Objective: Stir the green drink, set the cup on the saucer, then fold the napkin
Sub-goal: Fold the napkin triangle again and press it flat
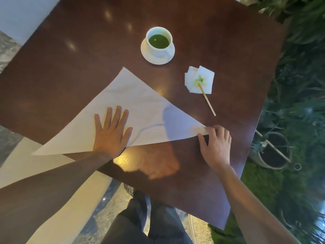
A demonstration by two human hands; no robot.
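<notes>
A white cup (159, 41) of green drink stands on a white saucer (149, 58) at the far middle of the dark wooden table (219, 41). A large white napkin (137, 104) lies folded into a triangle across the table's near half. My left hand (110, 132) presses flat on the napkin near its long lower edge, fingers spread. My right hand (216, 145) pinches the napkin's right corner between thumb and fingers. A wooden stir stick (207, 100) rests with its green-stained tip on a small white tissue (199, 80).
The napkin's left corner hangs past the table's left edge over a pale bench (58, 199). Green plants (299, 85) and a potted plant (272, 152) stand to the right of the table. My dark trousers (149, 222) show below the near edge.
</notes>
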